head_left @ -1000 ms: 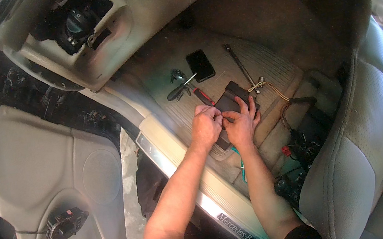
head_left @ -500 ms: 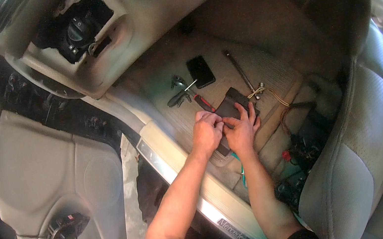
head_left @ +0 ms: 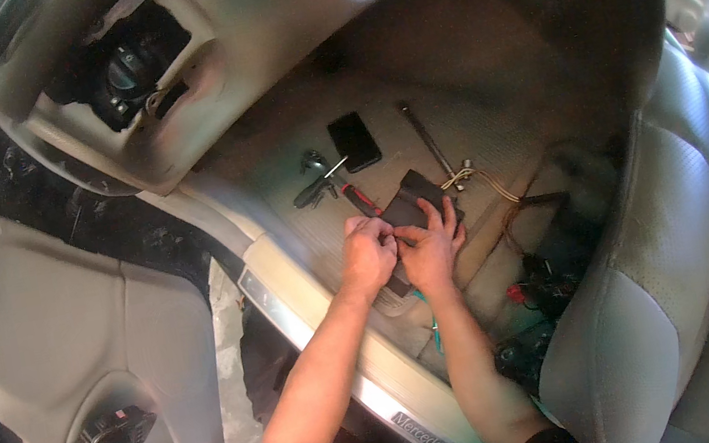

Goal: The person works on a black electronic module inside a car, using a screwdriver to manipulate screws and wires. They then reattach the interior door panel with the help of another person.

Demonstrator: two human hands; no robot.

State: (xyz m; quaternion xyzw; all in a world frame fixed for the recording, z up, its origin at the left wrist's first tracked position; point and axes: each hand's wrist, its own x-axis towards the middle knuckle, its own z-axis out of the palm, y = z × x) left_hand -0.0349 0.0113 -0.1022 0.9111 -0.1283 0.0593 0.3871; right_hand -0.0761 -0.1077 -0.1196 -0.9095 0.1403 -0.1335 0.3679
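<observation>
A dark, flat, rectangular panel lies near the ribbed beige floor mat's near edge. The right hand splays fingers over it; the left hand bunches alongside, any pinch hidden. Work appears under way, unfinished.

From here, the dark panel is looking matt, like plastic; the far phone is showing a smooth front; the right seat is shining softly, like leather.

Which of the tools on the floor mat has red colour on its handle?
The ratchet-like tool beside the left hand. The screwdriver has a dark handle; the long bar shows no red.
</observation>
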